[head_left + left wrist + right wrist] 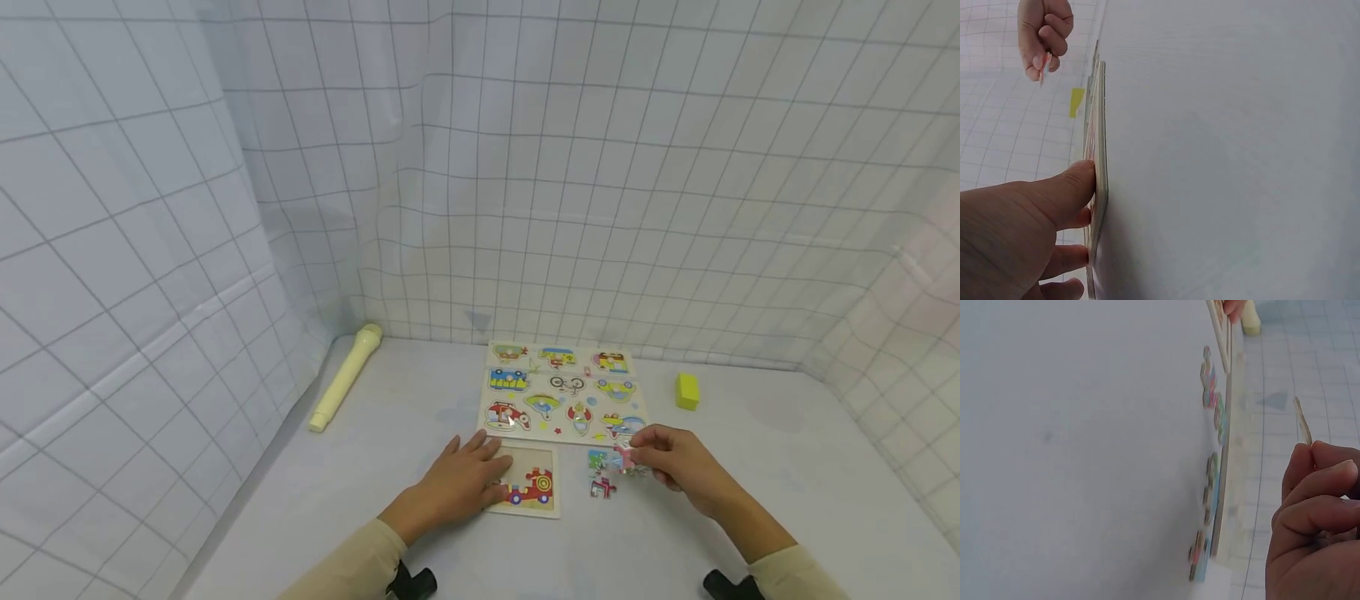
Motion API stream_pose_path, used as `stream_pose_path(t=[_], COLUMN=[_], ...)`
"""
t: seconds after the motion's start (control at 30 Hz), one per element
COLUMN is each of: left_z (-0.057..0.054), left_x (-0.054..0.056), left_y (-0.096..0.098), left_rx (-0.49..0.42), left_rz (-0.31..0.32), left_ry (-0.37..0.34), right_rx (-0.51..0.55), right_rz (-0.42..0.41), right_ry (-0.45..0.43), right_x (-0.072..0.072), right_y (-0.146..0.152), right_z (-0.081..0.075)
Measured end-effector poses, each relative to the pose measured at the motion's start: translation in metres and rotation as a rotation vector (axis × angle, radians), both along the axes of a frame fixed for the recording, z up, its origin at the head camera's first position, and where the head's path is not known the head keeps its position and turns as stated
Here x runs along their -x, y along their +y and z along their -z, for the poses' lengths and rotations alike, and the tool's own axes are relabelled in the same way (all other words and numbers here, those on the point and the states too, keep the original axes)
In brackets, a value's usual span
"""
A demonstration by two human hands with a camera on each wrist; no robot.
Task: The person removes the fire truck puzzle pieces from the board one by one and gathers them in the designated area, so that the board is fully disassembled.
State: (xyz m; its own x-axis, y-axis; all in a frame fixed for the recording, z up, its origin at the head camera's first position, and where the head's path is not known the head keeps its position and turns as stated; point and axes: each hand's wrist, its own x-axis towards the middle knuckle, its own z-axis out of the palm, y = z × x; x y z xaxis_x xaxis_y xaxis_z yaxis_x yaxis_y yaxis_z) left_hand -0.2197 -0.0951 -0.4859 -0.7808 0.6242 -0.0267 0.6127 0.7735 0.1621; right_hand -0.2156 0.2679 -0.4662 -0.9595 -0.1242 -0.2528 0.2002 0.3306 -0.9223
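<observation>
My left hand (465, 479) rests on the left side of a small wooden puzzle tray (557, 479), fingers spread. The tray shows a red and blue vehicle picture, partly hidden under that hand. In the left wrist view, the thumb (1072, 184) and fingertips touch the tray's face. Between thumb and forefinger, my right hand (678, 467) pinches a thin pinkish jigsaw piece (624, 457), raised above the table in the right wrist view. Several loose jigsaw pieces (602, 488) lie right of the tray, some close under the right hand.
Behind the tray lies a larger wooden puzzle board (517, 434) with colourful vehicle shapes. A yellow block (687, 392) stands to its right. Far left lies a pale yellow microphone-shaped object (345, 379). Gridded white curtains (540, 167) enclose the table's back and sides.
</observation>
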Motion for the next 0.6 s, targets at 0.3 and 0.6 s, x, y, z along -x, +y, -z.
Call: stream_pose_path(t=[0.3, 0.6], left_z=[0.001, 0.005], left_x=[0.000, 0.002], left_y=[0.001, -0.001], left_rx=[0.000, 0.011], left_rz=[-0.008, -0.019], left_ry=[-0.004, -0.001], right_rx=[-0.119, -0.240], right_rz=[-0.079, -0.109], right_ry=[-0.077, -0.028], right_x=[-0.012, -0.014], right_y=[0.033, 0.022], right_z=[0.020, 0.023])
